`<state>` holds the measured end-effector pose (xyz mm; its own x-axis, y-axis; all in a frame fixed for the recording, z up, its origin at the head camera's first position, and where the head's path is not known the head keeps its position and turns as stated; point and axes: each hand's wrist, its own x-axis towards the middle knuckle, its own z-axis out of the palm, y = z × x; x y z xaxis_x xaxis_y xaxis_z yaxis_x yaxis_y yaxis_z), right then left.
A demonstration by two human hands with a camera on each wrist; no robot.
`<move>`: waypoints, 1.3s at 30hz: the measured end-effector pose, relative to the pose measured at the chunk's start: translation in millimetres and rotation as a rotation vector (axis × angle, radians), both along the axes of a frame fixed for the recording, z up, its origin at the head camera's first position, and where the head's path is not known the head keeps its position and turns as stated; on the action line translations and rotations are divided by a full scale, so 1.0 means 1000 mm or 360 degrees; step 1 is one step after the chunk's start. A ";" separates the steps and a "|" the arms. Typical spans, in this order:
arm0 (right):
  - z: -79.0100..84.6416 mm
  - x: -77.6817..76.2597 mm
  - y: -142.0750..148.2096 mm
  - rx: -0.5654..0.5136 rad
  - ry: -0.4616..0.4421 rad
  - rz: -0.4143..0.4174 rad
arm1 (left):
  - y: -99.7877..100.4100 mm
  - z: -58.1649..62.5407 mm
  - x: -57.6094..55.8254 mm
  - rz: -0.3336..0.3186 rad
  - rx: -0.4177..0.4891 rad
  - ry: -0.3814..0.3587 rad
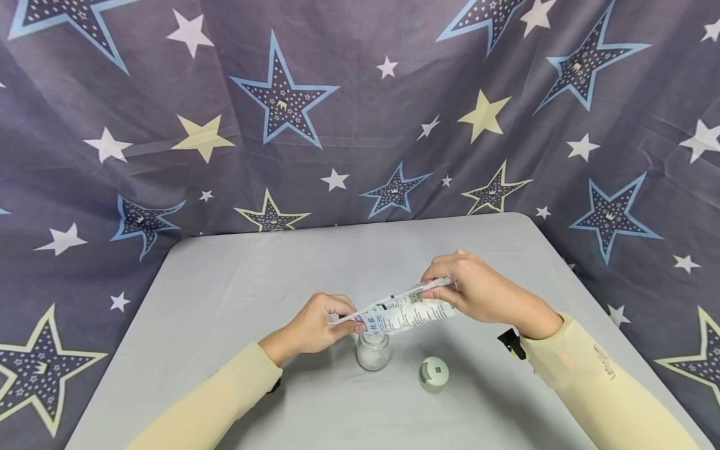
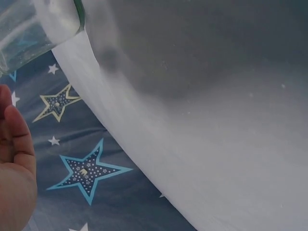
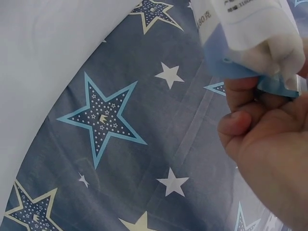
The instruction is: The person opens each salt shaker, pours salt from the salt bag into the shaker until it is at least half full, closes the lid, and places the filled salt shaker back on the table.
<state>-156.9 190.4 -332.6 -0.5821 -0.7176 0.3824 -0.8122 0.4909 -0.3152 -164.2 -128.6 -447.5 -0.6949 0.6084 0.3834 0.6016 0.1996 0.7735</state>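
Observation:
A printed white plastic bag (image 1: pixel 413 312) slants between the two hands, its right end higher. My left hand (image 1: pixel 317 322) pinches the lower left end, right above the mouth of a small glass jar (image 1: pixel 373 357). White contents show inside the jar, which stands upright on the table. My right hand (image 1: pixel 480 290) grips the raised end of the bag; in the right wrist view, its fingers curl round the bag's crumpled blue and white end (image 3: pixel 231 53). In the left wrist view, part of the glass jar (image 2: pixel 24 36) appears near the left fingers (image 2: pixel 21 130).
A pale green lid (image 1: pixel 434 375) lies on the table right of the jar. The table (image 1: pixel 253 269) has a light grey cover. A dark curtain (image 1: pixel 349 94) patterned with stars hangs behind it and at both sides.

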 end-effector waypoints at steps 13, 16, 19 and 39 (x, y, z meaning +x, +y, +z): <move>0.006 0.001 0.002 0.0069 -0.0063 -0.0047 | -0.001 0.000 0.001 0.0015 -0.0004 -0.0051; 0.006 0.001 0.001 0.0074 -0.0048 -0.0045 | -0.001 0.000 0.001 0.0016 -0.0007 -0.0044; 0.007 0.002 0.001 0.0073 -0.0043 -0.0043 | -0.001 0.000 0.001 0.0015 -0.0009 -0.0044; 0.009 0.003 -0.002 0.0062 -0.0046 -0.0046 | -0.003 0.002 0.000 -0.0007 -0.0034 -0.0068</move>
